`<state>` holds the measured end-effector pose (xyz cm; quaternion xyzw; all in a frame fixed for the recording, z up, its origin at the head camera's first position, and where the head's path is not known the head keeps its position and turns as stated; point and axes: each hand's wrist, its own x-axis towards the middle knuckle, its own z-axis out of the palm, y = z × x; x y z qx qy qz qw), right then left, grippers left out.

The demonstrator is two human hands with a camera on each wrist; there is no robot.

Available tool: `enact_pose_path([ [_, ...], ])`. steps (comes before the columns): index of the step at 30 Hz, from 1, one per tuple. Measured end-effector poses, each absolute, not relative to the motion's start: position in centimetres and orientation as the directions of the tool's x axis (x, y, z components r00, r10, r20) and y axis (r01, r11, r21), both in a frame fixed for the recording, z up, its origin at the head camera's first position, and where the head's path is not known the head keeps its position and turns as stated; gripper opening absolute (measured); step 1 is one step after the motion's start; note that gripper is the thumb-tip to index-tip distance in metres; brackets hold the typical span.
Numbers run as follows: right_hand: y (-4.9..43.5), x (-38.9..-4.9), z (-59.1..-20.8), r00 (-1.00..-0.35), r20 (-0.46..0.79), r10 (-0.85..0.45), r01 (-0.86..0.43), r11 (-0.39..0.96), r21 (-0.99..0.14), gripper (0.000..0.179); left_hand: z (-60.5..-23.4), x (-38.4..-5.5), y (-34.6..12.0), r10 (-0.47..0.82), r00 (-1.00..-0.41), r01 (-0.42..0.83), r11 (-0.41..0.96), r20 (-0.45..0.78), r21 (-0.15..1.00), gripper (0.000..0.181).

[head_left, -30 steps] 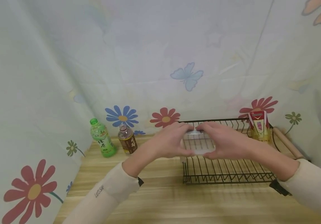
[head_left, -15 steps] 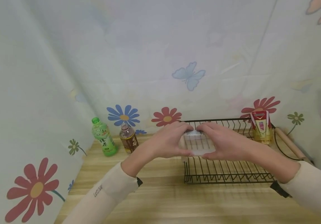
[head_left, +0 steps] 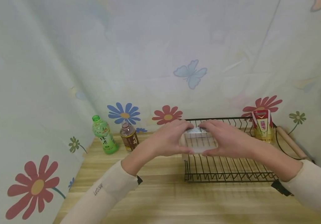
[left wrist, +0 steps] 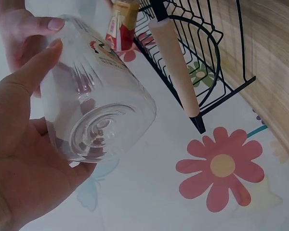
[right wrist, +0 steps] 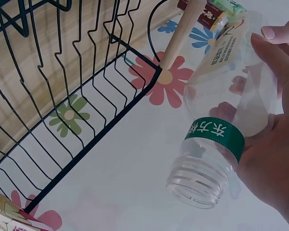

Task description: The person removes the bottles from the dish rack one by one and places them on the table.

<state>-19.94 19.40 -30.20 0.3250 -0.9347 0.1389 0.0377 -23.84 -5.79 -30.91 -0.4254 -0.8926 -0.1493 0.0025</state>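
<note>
A clear plastic bottle [head_left: 200, 143] lies on its side in the air between my hands, above the left part of a black wire rack [head_left: 230, 178]. My left hand [head_left: 168, 138] grips it toward the base; the ringed bottom [left wrist: 103, 127] faces the left wrist view. Toward the neck, my right hand [head_left: 228, 138] holds it with curled fingers and thumb. The right wrist view shows a green band [right wrist: 216, 136] with white characters and an uncapped threaded mouth [right wrist: 195, 187]. Both thumbs nearly meet on the bottle's side. Its label is mostly hidden in the head view.
A red and gold drink pack [head_left: 262, 126] stands at the rack's right, beside a wooden handle [head_left: 292, 143]. On the wooden table [head_left: 160, 199], a green bottle [head_left: 105, 137] and a brown-labelled bottle [head_left: 129, 137] stand at left. Flowered cloth [head_left: 149, 62] hangs behind.
The head view has shifted slightly, so rack and bottles appear a little farther right and higher. Both hands keep holding the clear bottle in nearly the same pose.
</note>
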Motion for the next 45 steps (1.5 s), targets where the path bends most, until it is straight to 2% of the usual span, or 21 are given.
enact_pose_path([
  [5, 19.2, -20.0, -30.4, -0.767, 0.185, -0.614, -0.641, 0.737, -0.213, 0.084, -30.8, -23.3, -5.2, 0.761, -0.642, 0.766, 0.633, 0.089, 0.115, 0.091],
  [7, 19.1, -20.0, -30.5, -0.762, 0.192, -0.618, -0.647, 0.732, -0.211, 0.084, -30.8, -23.2, -5.1, 0.763, -0.64, 0.768, 0.634, 0.087, 0.096, 0.092],
  [14, 18.9, -19.9, -30.8, -0.759, 0.205, -0.617, -0.65, 0.727, -0.221, 0.084, -30.9, -23.3, -5.1, 0.741, -0.668, 0.732, 0.641, 0.062, 0.231, 0.088],
  [18, 18.8, -19.9, -30.9, -0.751, 0.202, -0.629, -0.661, 0.718, -0.219, 0.084, -31.2, -23.4, -5.2, 0.735, -0.675, 0.72, 0.64, 0.059, 0.271, 0.087],
  [27, 19.1, -20.0, -30.1, -0.779, 0.131, -0.613, -0.621, 0.726, -0.295, 0.076, -31.2, -23.1, -5.4, 0.74, -0.666, 0.742, 0.641, 0.1, 0.199, 0.089],
  [32, 19.0, -19.6, -29.6, -0.792, 0.147, -0.592, -0.607, 0.741, -0.288, 0.082, -31.7, -23.3, -5.8, 0.738, -0.663, 0.748, 0.645, 0.128, 0.154, 0.088],
  [36, 19.1, -19.0, -28.4, -0.804, 0.194, -0.562, -0.594, 0.744, -0.306, 0.089, -32.3, -23.8, -6.5, 0.702, -0.696, 0.718, 0.676, 0.152, 0.163, 0.088],
  [41, 19.5, -18.2, -27.1, -0.755, 0.317, -0.574, -0.654, 0.694, -0.3, 0.084, -32.3, -24.2, -7.7, 0.635, -0.748, 0.663, 0.699, 0.194, 0.268, 0.088],
  [45, 19.7, -17.4, -26.5, -0.74, 0.35, -0.574, -0.668, 0.689, -0.281, 0.083, -32.2, -24.7, -8.7, 0.57, -0.791, 0.611, 0.721, 0.222, 0.327, 0.09],
])
